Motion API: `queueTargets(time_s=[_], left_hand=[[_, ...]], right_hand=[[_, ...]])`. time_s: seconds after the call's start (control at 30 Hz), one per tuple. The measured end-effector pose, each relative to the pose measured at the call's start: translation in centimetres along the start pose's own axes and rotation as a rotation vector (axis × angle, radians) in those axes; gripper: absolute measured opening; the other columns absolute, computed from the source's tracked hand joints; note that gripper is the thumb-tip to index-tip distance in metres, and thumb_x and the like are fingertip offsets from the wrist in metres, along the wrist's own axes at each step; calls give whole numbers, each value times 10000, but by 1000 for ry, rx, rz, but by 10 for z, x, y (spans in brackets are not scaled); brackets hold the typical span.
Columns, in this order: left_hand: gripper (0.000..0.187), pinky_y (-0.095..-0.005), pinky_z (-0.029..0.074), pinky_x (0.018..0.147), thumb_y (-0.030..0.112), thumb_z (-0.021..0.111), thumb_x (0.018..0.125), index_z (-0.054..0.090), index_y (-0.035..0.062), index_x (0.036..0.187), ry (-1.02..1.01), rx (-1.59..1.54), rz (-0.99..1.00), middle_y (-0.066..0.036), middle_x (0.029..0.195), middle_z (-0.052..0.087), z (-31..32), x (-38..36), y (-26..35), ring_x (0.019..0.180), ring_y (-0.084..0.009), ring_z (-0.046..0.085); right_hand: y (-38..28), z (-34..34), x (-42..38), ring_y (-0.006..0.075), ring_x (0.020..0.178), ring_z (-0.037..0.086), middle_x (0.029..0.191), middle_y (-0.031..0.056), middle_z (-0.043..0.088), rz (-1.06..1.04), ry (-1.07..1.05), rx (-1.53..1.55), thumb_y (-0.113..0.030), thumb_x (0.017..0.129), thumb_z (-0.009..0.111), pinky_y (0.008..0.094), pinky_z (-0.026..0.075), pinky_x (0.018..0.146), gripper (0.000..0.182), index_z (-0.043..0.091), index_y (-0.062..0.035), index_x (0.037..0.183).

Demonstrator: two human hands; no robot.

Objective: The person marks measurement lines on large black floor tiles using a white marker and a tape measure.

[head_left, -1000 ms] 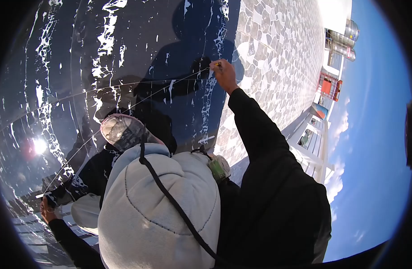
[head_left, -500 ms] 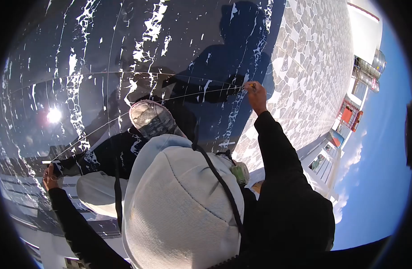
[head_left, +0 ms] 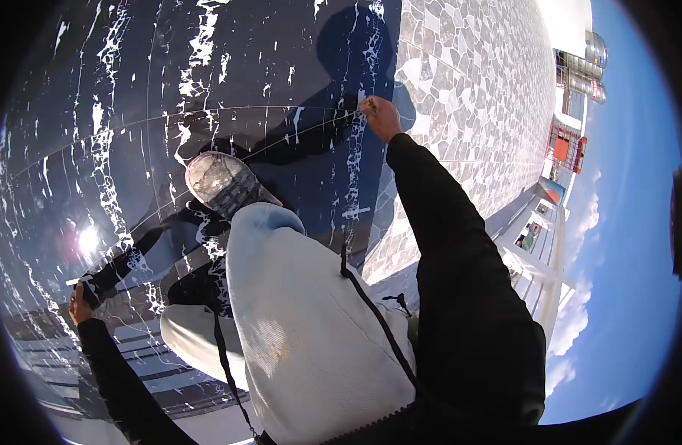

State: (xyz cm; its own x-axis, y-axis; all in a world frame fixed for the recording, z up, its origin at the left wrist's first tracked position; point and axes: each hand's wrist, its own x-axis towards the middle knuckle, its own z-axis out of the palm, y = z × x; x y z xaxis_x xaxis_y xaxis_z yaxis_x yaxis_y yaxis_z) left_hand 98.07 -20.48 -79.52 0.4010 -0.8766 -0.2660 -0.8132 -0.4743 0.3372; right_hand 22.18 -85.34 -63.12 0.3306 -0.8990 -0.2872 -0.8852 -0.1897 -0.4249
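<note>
A thin pale string (head_left: 289, 136) runs diagonally over the glossy dark marble-look floor tiles (head_left: 259, 67), passing by my shoe (head_left: 218, 178). My right hand (head_left: 383, 117) is closed in a pinch on one end, close to where the dark tiles meet the stone-pattern ones. At the far left, my left hand (head_left: 80, 305) closes its fingers around the other end, low against the dark surface. Just above those fingers lies a small white strip (head_left: 74, 282). Most of the left fingertips are hidden from view.
Grey-and-white stone-pattern tiles (head_left: 460, 89) border the dark ones on the right. Another white strip (head_left: 356, 212) lies near that border. My bent knee in pale trousers (head_left: 304, 311) fills the middle, with a black cord (head_left: 378, 319) hanging over it. Metal tanks (head_left: 584, 70) stand beyond.
The view has shifted, so my right hand and shoe appear further left and higher. Both hands still hold the string stretched between them.
</note>
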Motion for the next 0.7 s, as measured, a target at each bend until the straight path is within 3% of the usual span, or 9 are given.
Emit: queueTargets(time_s=[0.03, 0.07, 0.1, 0.17, 0.23, 0.27, 0.37, 0.4, 0.7], left_hand=[[550, -362, 489, 728, -54, 548, 706, 569, 263, 1155, -27, -186, -110, -126, 968, 618, -7, 7, 13, 834, -302, 610], [413, -332, 481, 724, 37, 602, 737, 601, 175, 1126, -7, 136, 173, -101, 944, 627, -22, 9, 24, 829, -246, 609], [413, -332, 481, 724, 37, 602, 737, 601, 175, 1126, 3, 143, 179, -101, 944, 627, -23, 18, 38, 829, -246, 609], [316, -318, 463, 728, 221, 622, 812, 616, -5, 1032, -48, -1112, -865, -48, 922, 626, -21, 32, 54, 869, -170, 594], [344, -291, 461, 701, 268, 644, 790, 626, 23, 1031, 27, -1200, -787, -50, 901, 627, -17, 36, 63, 820, -156, 594], [365, -266, 450, 634, 295, 662, 770, 631, 35, 1025, 33, -1183, -788, -36, 865, 619, -20, 37, 68, 737, -135, 581], [243, -241, 309, 373, 332, 711, 717, 631, 105, 755, -95, -943, -915, 31, 526, 479, -67, 38, 130, 403, -80, 421], [249, -253, 164, 310, 344, 730, 692, 578, 151, 658, 159, -1003, -884, 63, 418, 331, -37, 41, 110, 304, -59, 263], [366, -262, 148, 300, 357, 728, 705, 447, 191, 539, 146, -941, -879, 69, 408, 311, -38, 37, 108, 288, -61, 241]], right_hand=[[0, 1, -2, 323, 710, 606, 730, 178, 605, 1, 12, 7, -114, 786, 563, 368, 459, 657, 119, 606, -5, 808], [0, 2, -2, 327, 711, 606, 722, 177, 604, -12, 36, -13, -116, 781, 566, 367, 459, 657, 120, 606, -5, 803], [-2, 4, -6, 331, 712, 606, 714, 177, 603, -26, 59, -32, -117, 776, 570, 365, 459, 658, 121, 606, -4, 799], [-6, 8, -16, 335, 731, 608, 726, 181, 607, 16, 84, -12, -125, 771, 574, 366, 464, 669, 127, 613, -10, 807], [2, 18, -15, 337, 749, 610, 751, 184, 615, 11, 208, -66, -128, 771, 572, 372, 468, 680, 125, 621, -22, 815], [6, 22, -17, 286, 714, 610, 733, 147, 620, -4, 228, -62, -169, 787, 588, 353, 456, 668, 140, 622, -38, 822], [1, 26, -24, 276, 715, 612, 735, 143, 624, 79, 292, -40, -180, 790, 589, 352, 458, 671, 148, 625, -40, 819], [4, 28, -22, 272, 706, 612, 733, 135, 628, 54, 309, -57, -187, 793, 589, 352, 458, 667, 156, 627, -39, 820], [13, 23, -25, 201, 686, 622, 719, 90, 640, 39, 266, 33, -195, 814, 585, 308, 462, 648, 154, 637, -54, 846]])
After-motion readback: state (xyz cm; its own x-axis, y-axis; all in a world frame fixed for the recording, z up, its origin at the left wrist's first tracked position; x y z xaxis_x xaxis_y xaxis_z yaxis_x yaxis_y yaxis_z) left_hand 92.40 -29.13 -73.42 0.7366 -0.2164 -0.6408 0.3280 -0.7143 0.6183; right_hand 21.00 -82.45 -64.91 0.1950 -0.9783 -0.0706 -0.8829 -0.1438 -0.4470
